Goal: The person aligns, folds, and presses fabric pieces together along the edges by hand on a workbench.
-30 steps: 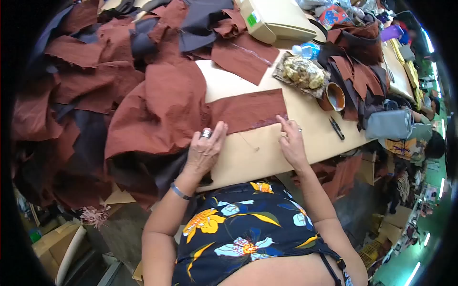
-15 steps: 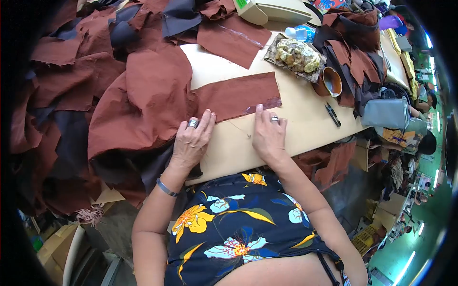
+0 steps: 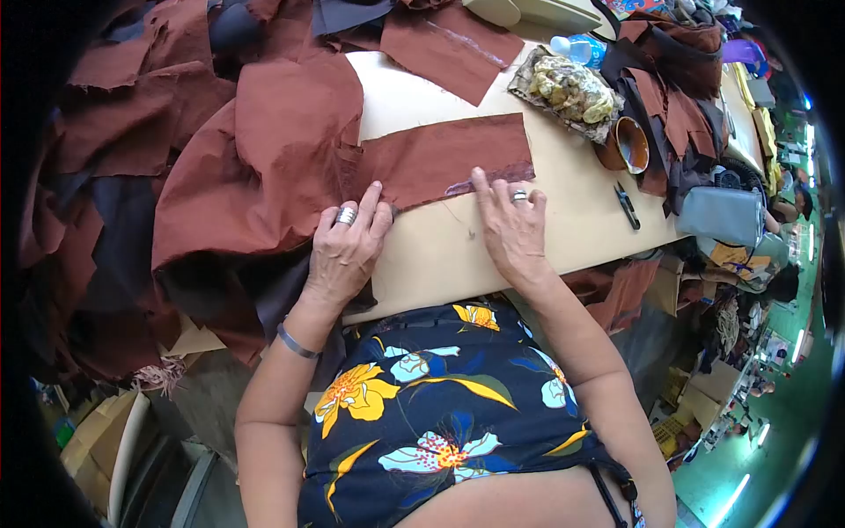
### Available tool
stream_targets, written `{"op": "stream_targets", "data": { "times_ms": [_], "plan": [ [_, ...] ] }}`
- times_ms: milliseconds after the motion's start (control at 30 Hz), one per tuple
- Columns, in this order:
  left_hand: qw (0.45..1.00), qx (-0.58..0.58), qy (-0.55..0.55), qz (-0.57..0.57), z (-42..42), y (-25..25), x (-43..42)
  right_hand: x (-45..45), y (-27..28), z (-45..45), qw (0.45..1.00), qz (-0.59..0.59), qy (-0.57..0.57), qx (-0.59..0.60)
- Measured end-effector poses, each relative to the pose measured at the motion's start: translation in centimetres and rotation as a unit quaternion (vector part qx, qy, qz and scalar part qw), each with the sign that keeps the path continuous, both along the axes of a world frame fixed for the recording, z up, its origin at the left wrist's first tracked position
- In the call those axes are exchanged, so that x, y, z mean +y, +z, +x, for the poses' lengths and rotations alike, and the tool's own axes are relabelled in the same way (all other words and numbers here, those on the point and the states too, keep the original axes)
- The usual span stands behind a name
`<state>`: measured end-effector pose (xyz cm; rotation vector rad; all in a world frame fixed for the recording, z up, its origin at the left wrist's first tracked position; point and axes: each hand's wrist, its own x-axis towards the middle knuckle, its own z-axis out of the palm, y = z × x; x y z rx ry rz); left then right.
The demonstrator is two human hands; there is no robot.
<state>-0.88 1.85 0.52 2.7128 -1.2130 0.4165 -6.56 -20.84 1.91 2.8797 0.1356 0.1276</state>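
Observation:
A strip of reddish-brown cloth (image 3: 440, 158) lies flat on the pale table, its left end joining a larger bunched piece of the same cloth (image 3: 273, 158). Along the strip's near edge, towards the right end, runs a shiny purplish smear (image 3: 502, 176). My left hand (image 3: 348, 251), with a wide ring, rests its stretched fingers at the near edge where strip and bunched piece meet. My right hand (image 3: 515, 229) touches the smeared edge with its extended index finger, the other fingers slightly bent. Neither hand grips anything.
A brown pot (image 3: 623, 145) stands right of the strip, beside a stained, crumpled bundle (image 3: 568, 95) and a bottle (image 3: 579, 50). Black thread snips (image 3: 627, 207) lie near the table's right edge by a grey case (image 3: 720, 216). Cloth pieces (image 3: 114, 132) heap up at left.
The view has shifted slightly. Against the cloth, my left hand has moved a little left, and my right index fingertip has slid slightly left and inward over the smear.

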Motion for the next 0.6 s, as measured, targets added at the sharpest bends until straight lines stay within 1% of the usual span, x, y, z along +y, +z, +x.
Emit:
{"op": "stream_targets", "data": {
  "times_ms": [67, 167, 200, 300, 333, 433, 467, 567, 600],
  "plan": [
    [1.000, 0.000, -0.006, 0.007, -0.2, 0.4, 0.1, 1.1, -0.4, -0.1, 1.000, 0.009, 0.028, 0.010],
    [1.000, -0.002, -0.003, 0.022, -0.5, 0.7, 0.4, 3.2, -1.0, -0.3, 0.998, -0.010, 0.016, 0.055],
    [1.000, -0.003, -0.001, 0.027, -0.6, 0.7, 0.5, 3.9, -0.6, -0.2, 0.998, -0.012, 0.032, 0.062],
    [1.000, 0.006, 0.003, 0.026, -0.7, 0.6, 0.6, 5.1, -0.1, -0.6, 0.995, -0.012, 0.084, 0.058],
    [1.000, 0.006, 0.004, 0.027, -0.7, 0.5, 0.6, 4.6, -0.4, -0.5, 0.996, 0.022, 0.079, 0.040],
    [1.000, 0.002, 0.005, 0.023, -0.7, 0.4, 0.7, 2.5, -0.6, 0.1, 0.999, 0.000, 0.032, 0.013],
    [1.000, -0.003, 0.002, 0.017, -0.7, 0.3, 0.7, 2.1, -0.6, 0.4, 1.000, 0.010, 0.018, 0.018],
    [1.000, -0.017, 0.000, 0.011, -0.6, 0.1, 0.7, 2.5, -0.6, 0.5, 0.998, 0.022, 0.061, 0.008],
    [1.000, -0.021, 0.000, 0.009, -0.6, 0.1, 0.6, 3.0, -0.4, 0.5, 0.996, 0.047, 0.072, 0.024]
  ]
}}
